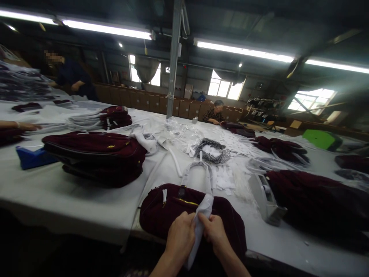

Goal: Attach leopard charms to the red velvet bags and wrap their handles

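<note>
A dark maroon handbag (pixel 161 200) with a gold zipper lies at the table's front edge before me. One handle (pixel 188 169) arches up behind it in a pale wrapping. Over the bag's front runs a white-wrapped strap (pixel 205 206), its lower end hanging toward me. My left hand (pixel 182 232) closes on this strap from the left. From the right, my right hand (pixel 213 230) pinches it with thumb and fingers. Both hands sit close together in front of the bag and cover part of it. Whether the strap is the second handle, I cannot tell.
Maroon bags (pixel 100 150) are stacked at left beside a blue tape dispenser (pixel 33 157). At right stand a grey dispenser (pixel 266 200) and more bags (pixel 317 200). White slips (pixel 223 179) and clear plastic (pixel 181 132) lie behind. Co-workers' hands are at far left and across the table.
</note>
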Motion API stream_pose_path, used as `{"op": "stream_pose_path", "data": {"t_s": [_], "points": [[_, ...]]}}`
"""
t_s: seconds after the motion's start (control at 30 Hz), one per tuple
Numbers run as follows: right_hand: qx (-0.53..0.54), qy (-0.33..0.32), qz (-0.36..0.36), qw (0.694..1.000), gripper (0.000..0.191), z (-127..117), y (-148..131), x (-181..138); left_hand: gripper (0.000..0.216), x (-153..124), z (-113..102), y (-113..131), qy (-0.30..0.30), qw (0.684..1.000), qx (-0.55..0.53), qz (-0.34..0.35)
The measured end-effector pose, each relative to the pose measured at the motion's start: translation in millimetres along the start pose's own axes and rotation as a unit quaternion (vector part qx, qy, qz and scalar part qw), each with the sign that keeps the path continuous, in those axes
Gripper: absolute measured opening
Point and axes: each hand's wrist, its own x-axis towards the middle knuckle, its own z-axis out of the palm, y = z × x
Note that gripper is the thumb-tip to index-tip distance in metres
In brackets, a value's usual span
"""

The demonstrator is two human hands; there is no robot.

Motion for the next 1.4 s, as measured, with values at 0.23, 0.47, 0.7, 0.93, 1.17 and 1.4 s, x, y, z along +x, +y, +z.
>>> {"op": "stream_pose_path", "data": {"t_s": [0.23, 0.47, 0.7, 0.93, 1.17, 1.4], "points": [[-0.025, 0.012, -0.025, 0.999, 0.033, 2.9, -2.6, -3.0, 0.03, -9.7, 13.1, -1.6, 0.032, 0.999, -0.01, 0.022], [0.003, 0.008, 0.002, 1.0, 0.031, 4.6, -1.5, -5.6, 0.031, -19.9, 22.4, -10.2, 0.005, 0.989, 0.07, 0.13], [0.044, 0.002, 0.028, 0.999, 0.026, 1.0, 0.6, -3.0, 0.033, -24.0, 29.4, -27.6, -0.034, 0.952, 0.211, 0.22], [0.086, -0.053, -0.015, 0.995, 0.036, -2.4, -2.0, -10.8, 0.029, -21.9, 30.2, -27.4, -0.032, 0.939, 0.256, 0.229], [0.108, -0.026, -0.016, 0.994, 0.038, 0.4, 1.7, -6.0, 0.038, -35.0, 20.2, -25.3, 0.03, 0.994, -0.045, 0.093], [0.19, -0.049, 0.004, 0.98, 0.047, -1.0, -5.4, -7.8, 0.026, -42.3, 7.7, -10.8, 0.069, 0.98, -0.178, -0.055]]}}
